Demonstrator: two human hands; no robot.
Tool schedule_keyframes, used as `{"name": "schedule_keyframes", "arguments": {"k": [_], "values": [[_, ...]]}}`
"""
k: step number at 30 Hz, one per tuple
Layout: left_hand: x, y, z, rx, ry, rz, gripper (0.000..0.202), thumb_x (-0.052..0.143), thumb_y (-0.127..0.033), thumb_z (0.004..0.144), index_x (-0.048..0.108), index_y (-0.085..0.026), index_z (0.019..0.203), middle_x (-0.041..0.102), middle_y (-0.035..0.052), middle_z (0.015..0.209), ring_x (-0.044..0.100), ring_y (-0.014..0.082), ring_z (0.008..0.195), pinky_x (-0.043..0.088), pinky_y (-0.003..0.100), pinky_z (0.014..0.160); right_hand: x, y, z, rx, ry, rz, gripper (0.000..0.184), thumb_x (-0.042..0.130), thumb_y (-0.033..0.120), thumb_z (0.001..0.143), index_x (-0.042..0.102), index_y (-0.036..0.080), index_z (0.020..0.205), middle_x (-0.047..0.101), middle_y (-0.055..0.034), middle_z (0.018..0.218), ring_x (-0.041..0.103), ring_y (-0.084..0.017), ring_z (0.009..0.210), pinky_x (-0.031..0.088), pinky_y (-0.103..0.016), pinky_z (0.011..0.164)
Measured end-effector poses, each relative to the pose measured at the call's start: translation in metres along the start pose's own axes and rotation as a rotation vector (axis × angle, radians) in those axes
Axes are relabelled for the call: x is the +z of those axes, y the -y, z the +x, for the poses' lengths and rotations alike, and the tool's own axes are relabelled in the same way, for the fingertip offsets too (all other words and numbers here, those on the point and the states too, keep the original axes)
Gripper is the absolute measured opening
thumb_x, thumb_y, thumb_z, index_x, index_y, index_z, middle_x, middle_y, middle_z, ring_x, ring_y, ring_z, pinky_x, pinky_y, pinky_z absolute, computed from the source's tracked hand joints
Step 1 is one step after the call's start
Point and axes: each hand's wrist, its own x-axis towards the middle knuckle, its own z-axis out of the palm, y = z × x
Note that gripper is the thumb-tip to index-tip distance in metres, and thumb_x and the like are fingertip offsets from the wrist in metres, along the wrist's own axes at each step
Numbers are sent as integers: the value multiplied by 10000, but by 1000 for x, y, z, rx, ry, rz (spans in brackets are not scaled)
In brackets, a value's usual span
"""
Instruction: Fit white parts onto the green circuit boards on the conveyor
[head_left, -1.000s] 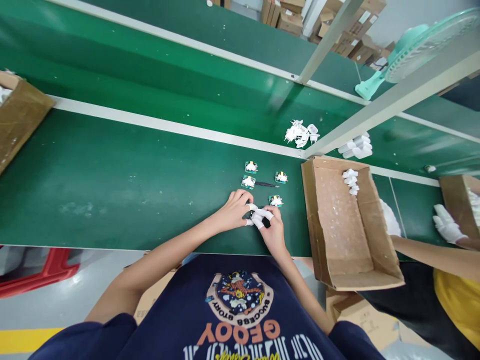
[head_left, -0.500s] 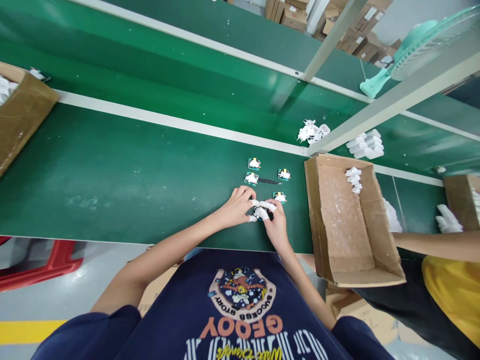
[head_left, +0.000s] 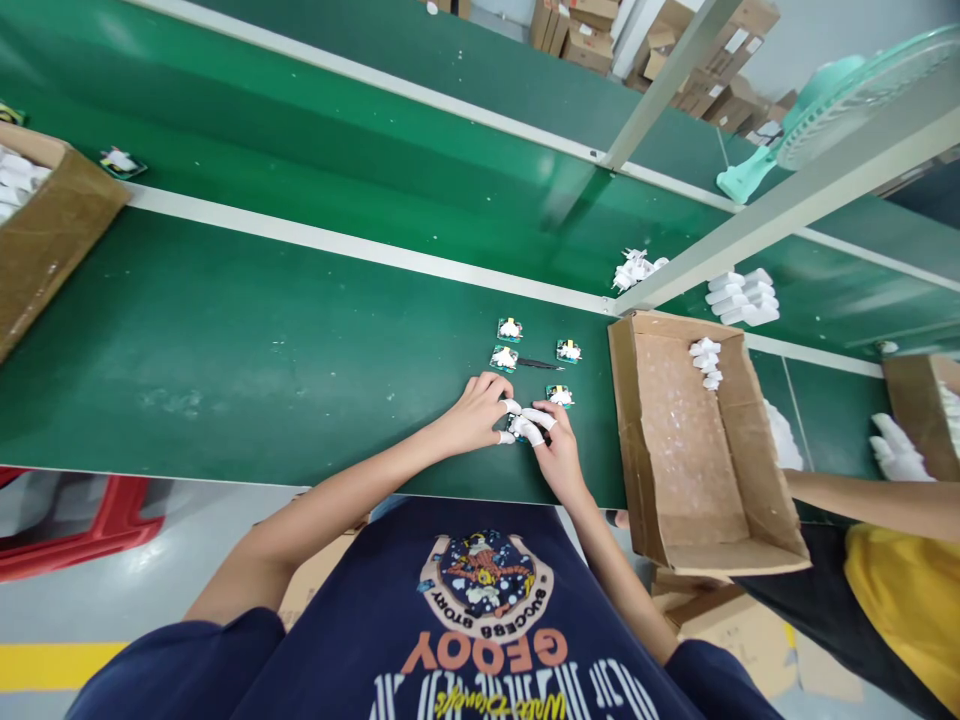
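My left hand (head_left: 480, 412) has white finger cots on thumb and forefinger, closed on the left side of a small circuit board (head_left: 516, 427). From the right, my right hand (head_left: 556, 442), also in white finger cots, pinches the same board; the fingers cover much of it. Just beyond lie more boards with white parts on top: one circuit board (head_left: 559, 395) near my right fingers, another (head_left: 568, 350) farther back, and two more (head_left: 504, 357) (head_left: 510, 329) to the left. A pair of black tweezers (head_left: 540, 364) rests between them.
An open cardboard box (head_left: 694, 460) with a few white parts (head_left: 706, 362) stands at the right. Behind it are white plug parts (head_left: 636, 269), white housings (head_left: 742, 297), a metal post (head_left: 795, 205) and a green fan (head_left: 847, 110). A co-worker's arm (head_left: 877, 503) reaches in at far right.
My right hand has shifted slightly right and down, its fingers still at the board. My left hand has barely moved. The view has shifted slightly.
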Motion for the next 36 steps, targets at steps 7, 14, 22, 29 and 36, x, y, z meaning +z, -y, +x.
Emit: {"name": "schedule_keyframes", "arguments": {"k": [7,14,22,29,36], "values": [[0,0,1,-13,2,-30,316,712,-330,769,615,-174,1026,484,94,1144,362,280,1131,361,440,931,3,3,5,47,0,-9,182,540,299,884,648,206,997,561,-103,1152,548,-240,1072,461,-427,916],[-2,-1,1,-25,20,-33,318,706,-313,776,612,-155,1036,491,98,1141,368,275,1124,370,421,915,14,7,7,81,-65,-46,125,558,271,844,610,188,921,557,-113,1128,519,-254,1073,439,-437,924],[-1,0,3,-27,29,-35,309,691,-321,790,610,-167,1045,489,99,1150,369,281,1132,366,429,914,15,12,8,103,-127,-52,127,489,242,863,605,196,889,584,-97,1085,519,-241,1038,424,-427,920],[-2,-1,2,-23,32,-18,330,704,-344,785,610,-153,1037,491,102,1155,368,280,1136,367,427,924,6,8,6,89,-92,6,228,416,266,923,619,193,995,593,-105,1122,524,-232,1084,410,-439,973],[1,1,1,-7,13,-12,293,692,-344,791,605,-159,1001,488,102,1173,366,282,1152,363,432,936,-15,-4,0,-36,125,44,317,629,320,847,617,246,1155,578,-90,1280,534,-245,1170,486,-419,908]]}}
